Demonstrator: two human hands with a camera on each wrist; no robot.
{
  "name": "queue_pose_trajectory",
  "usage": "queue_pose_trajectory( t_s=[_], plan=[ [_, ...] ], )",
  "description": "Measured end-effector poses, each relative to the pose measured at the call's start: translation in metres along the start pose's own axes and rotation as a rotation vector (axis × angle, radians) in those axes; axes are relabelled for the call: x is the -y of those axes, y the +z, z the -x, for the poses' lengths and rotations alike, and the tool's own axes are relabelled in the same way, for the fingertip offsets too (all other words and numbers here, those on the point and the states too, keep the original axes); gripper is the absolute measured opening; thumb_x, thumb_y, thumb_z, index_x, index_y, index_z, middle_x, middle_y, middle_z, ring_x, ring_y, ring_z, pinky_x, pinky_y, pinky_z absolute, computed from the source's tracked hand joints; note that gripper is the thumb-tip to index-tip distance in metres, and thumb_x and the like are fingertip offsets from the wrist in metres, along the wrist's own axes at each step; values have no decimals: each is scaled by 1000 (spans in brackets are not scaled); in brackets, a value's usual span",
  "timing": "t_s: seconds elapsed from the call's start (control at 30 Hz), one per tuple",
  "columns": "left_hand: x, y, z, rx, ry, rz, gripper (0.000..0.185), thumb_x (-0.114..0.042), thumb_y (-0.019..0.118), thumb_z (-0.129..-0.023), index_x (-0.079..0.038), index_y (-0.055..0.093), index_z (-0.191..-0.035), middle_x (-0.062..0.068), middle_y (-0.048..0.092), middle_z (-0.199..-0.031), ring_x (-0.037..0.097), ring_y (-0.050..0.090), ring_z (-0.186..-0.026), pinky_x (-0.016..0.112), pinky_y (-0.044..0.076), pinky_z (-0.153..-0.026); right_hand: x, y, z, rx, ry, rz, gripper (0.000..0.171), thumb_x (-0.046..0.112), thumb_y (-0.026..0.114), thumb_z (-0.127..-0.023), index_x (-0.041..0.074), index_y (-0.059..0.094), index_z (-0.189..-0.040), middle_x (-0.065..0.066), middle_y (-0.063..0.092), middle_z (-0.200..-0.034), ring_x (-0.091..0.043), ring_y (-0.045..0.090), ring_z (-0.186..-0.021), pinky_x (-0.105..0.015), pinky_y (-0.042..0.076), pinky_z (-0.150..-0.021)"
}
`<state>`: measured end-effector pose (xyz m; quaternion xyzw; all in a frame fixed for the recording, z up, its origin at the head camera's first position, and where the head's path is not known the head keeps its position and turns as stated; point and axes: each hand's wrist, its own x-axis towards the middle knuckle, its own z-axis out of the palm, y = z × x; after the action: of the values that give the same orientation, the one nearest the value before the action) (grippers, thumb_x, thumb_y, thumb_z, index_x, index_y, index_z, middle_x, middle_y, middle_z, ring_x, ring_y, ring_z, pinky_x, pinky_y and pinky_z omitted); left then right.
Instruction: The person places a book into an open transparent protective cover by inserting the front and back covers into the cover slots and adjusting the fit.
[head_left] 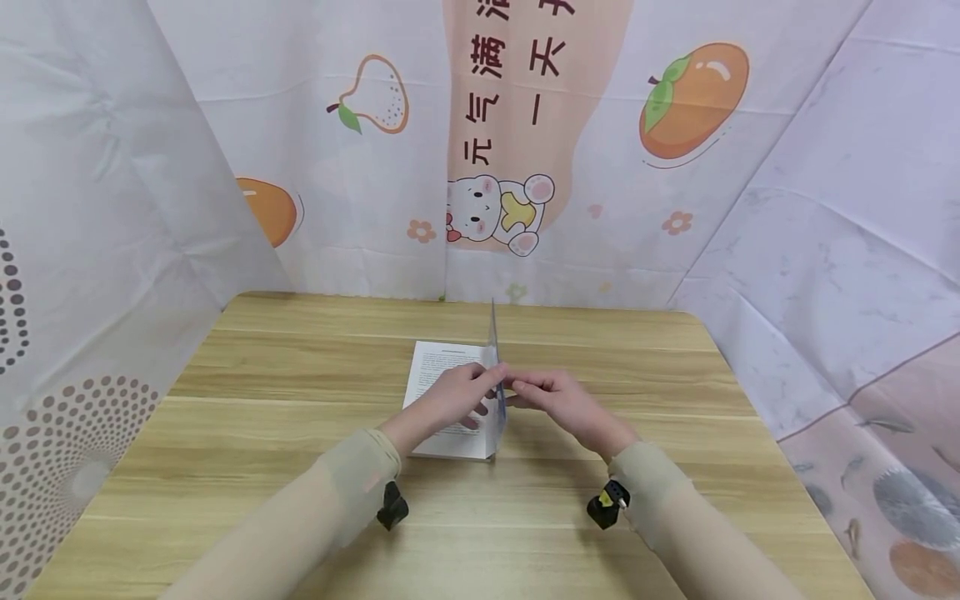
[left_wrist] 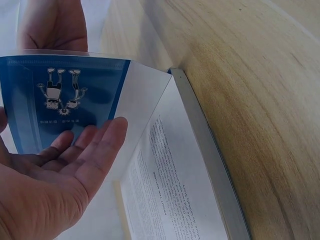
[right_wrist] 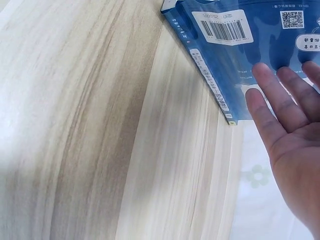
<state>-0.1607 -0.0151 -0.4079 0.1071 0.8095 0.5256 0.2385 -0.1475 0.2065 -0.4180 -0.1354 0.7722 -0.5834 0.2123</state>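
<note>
A book (head_left: 442,446) lies on the wooden table, its printed page facing up. Its blue cover (right_wrist: 235,65) stands upright, with a barcode and QR code outside. Clear plastic (left_wrist: 95,53) lines the cover edge, and cartoon figures show on the blue inner flap (left_wrist: 60,100). On the page side, my left hand (head_left: 457,392) holds the raised edge near thumb and index; its other fingers (left_wrist: 100,155) extend along the flap, and the thumb is mostly cut off. From the outside, my right hand (head_left: 558,400) touches the cover with straight fingers (right_wrist: 280,100); its thumb is hidden in the right wrist view.
The wooden table (head_left: 300,375) extends around the book. Behind it hangs a printed curtain (head_left: 360,192), with more fabric along the left and right sides. A small black camera (head_left: 392,506) is on the left wrist, another camera (head_left: 606,505) on the right.
</note>
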Motion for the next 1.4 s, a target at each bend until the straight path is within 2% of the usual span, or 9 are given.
queue_pose_trajectory(
  t_s=[0.2, 0.43, 0.57, 0.7, 0.93, 1.2, 1.4],
  plan=[
    [-1, -3, -2, -13, 2, 20, 57, -51, 42, -101, -2, 65, -118, 12, 69, -112, 26, 71, -92, 41, 63, -70, -4, 1, 0, 43, -43, 5, 37, 24, 58, -106, 18, 62, -142, -1, 59, -147, -25, 60, -130, -47, 40, -115],
    [1, -9, 2, -54, 49, 36, 47, -35, 38, -98, -1, 67, -113, 13, 72, -99, 25, 71, -85, 39, 62, -67, -7, 6, 4, 46, 2, 103, 44, 43, 65, -100, 28, 63, -141, 7, 60, -145, -21, 54, -137, -48, 40, -115],
    [5, -15, 4, -101, 49, 34, 46, -29, 37, -98, -1, 68, -118, 10, 73, -93, 21, 71, -78, 36, 61, -63, -10, 11, 2, 70, 11, 150, 42, 43, 64, -100, 34, 62, -141, 12, 57, -146, -17, 50, -139, -45, 41, -114],
    [12, -21, 5, -137, 42, 37, 47, -26, 36, -99, 0, 67, -123, 9, 76, -91, 19, 73, -74, 33, 60, -59, -13, 15, 4, 81, 50, 196, 40, 40, 62, -102, 37, 61, -142, 9, 55, -149, -20, 48, -141, -49, 40, -115],
    [20, -30, 6, -157, 2, 48, 47, -25, 37, -101, 1, 64, -130, 8, 76, -88, 19, 73, -69, 31, 59, -60, -17, 23, 3, 115, 48, 229, 41, 31, 61, -104, 32, 59, -145, 1, 53, -153, -26, 50, -140, -52, 39, -115],
    [25, -38, 9, -143, 8, 47, 42, -22, 37, -102, 3, 65, -122, 8, 75, -83, 16, 71, -66, 30, 58, -62, -20, 28, 2, 176, -31, 313, 41, 23, 61, -104, 22, 60, -145, 5, 38, -162, -27, 35, -150, -52, 28, -121],
    [30, -42, 12, -172, 5, 7, 39, -21, 39, -102, 2, 66, -118, 7, 74, -83, 15, 69, -67, 28, 57, -64, -23, 31, 4, 185, 6, 332, 41, 25, 60, -104, 26, 59, -146, 8, 39, -161, -29, 35, -150, -54, 30, -120]
  ],
)
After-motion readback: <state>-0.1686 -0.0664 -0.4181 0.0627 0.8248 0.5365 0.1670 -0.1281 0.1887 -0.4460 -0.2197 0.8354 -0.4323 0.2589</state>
